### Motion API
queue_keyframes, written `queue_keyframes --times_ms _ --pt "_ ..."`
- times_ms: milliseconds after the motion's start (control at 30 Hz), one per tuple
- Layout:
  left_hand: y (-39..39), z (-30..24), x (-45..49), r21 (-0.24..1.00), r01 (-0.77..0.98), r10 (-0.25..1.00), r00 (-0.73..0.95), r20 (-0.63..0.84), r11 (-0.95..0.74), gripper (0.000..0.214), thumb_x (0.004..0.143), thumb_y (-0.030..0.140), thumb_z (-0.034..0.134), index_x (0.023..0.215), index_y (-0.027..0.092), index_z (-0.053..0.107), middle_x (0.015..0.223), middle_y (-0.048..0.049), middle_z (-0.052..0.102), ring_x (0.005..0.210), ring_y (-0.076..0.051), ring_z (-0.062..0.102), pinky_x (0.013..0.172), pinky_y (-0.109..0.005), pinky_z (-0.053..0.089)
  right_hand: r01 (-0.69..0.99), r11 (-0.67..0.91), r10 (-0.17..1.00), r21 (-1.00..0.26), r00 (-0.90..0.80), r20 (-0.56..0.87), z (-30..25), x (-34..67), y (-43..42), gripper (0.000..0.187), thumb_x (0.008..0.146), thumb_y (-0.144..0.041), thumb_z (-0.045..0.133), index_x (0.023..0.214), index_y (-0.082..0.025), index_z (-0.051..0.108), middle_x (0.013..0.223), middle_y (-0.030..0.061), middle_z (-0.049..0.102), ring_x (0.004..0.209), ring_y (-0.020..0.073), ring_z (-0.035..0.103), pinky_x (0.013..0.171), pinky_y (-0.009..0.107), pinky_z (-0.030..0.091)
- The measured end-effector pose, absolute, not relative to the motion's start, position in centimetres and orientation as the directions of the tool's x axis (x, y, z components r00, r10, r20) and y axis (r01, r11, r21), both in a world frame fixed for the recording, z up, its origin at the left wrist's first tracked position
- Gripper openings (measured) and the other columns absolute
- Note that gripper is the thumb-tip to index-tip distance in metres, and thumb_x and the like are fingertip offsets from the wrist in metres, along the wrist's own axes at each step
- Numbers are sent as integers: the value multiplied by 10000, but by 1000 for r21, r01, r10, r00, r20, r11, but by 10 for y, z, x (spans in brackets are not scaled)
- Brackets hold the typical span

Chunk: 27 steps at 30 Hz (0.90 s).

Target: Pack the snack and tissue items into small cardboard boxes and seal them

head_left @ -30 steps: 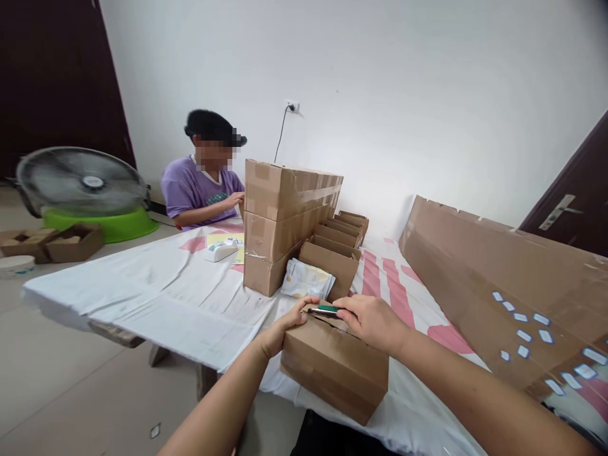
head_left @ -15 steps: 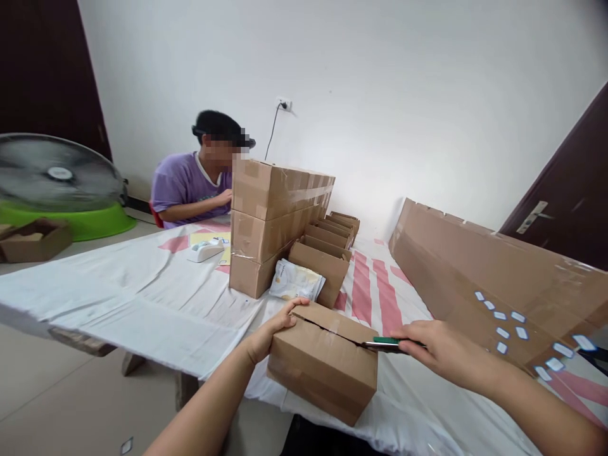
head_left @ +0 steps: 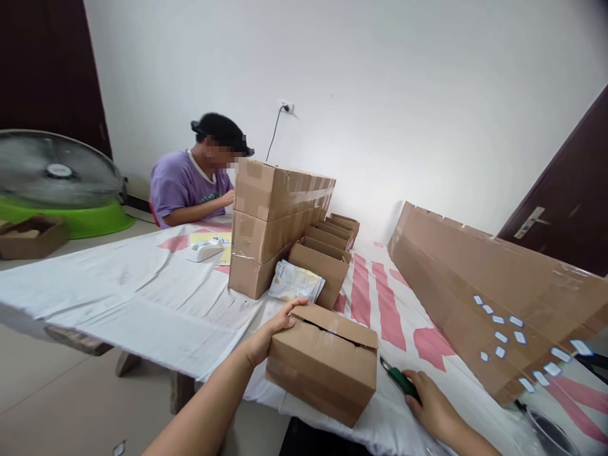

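A brown cardboard box (head_left: pixel 323 364) sits near the table's front edge, its top slit along the middle seam with the far flap slightly raised. My left hand (head_left: pixel 280 323) grips the box's left end, thumb on top. To the right of the box, low over the cloth, my right hand (head_left: pixel 425 402) is closed on a green box cutter (head_left: pixel 403 383). The cutter's blade end points up and left, apart from the box. Behind the box lies a white plastic packet (head_left: pixel 297 280), leaning by an upright open carton (head_left: pixel 325 269).
Sealed boxes (head_left: pixel 254 234) are stacked in a wall at centre, beside a row of open cartons. A large cardboard sheet (head_left: pixel 494 285) with small labels stands at right. Across the table (head_left: pixel 185 323) sits a person in purple (head_left: pixel 183 183). A tape roll (head_left: pixel 551 430) lies lower right.
My right hand has drawn the box cutter out of the box's top seam and moved it down to the right side. The far flap stands a little higher. My left hand stays put.
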<state>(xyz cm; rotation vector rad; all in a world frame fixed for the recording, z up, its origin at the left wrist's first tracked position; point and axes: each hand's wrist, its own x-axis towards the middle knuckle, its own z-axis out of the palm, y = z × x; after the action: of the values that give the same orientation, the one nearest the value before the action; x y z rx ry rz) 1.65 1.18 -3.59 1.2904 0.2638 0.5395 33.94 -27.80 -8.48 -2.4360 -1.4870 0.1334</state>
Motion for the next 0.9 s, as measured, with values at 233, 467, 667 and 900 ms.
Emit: queue_keyframes --times_ms 233,467,667,900 --pt "12 -36 18 958 -213 516 852 87 190 642 718 392 524 1336 266 404 1263 -43 534 1075 -305 522 948 -405 360 911 -193 899 -365 313 307 20 297 -221 317 904 -338 406 1067 -190 635 1097 115 648 1060 256 584 909 409 473" --pt "13 -37 18 962 -230 527 841 120 149 626 711 377 523 1316 250 426 1330 -43 495 1146 -314 489 993 -411 323 917 284 930 -281 -192 314 63 226 -145 371 884 -113 411 1202 -172 592 1183 98 655 1129 222 557 989 411 443" --pt "11 -35 19 961 -232 547 829 114 152 625 703 365 534 1310 242 448 1388 -41 458 1169 -325 480 974 -399 345 929 325 925 -178 -274 263 49 218 -128 392 818 -18 454 1153 -157 603 1108 103 673 1042 225 580 930 395 478" --pt "11 -36 19 956 -254 534 834 140 146 609 710 347 514 1306 244 444 1343 -41 489 1176 -322 469 1000 -414 314 939 299 918 -172 -234 320 43 217 -119 264 814 -24 504 991 -178 625 965 76 685 927 217 572 831 367 487"
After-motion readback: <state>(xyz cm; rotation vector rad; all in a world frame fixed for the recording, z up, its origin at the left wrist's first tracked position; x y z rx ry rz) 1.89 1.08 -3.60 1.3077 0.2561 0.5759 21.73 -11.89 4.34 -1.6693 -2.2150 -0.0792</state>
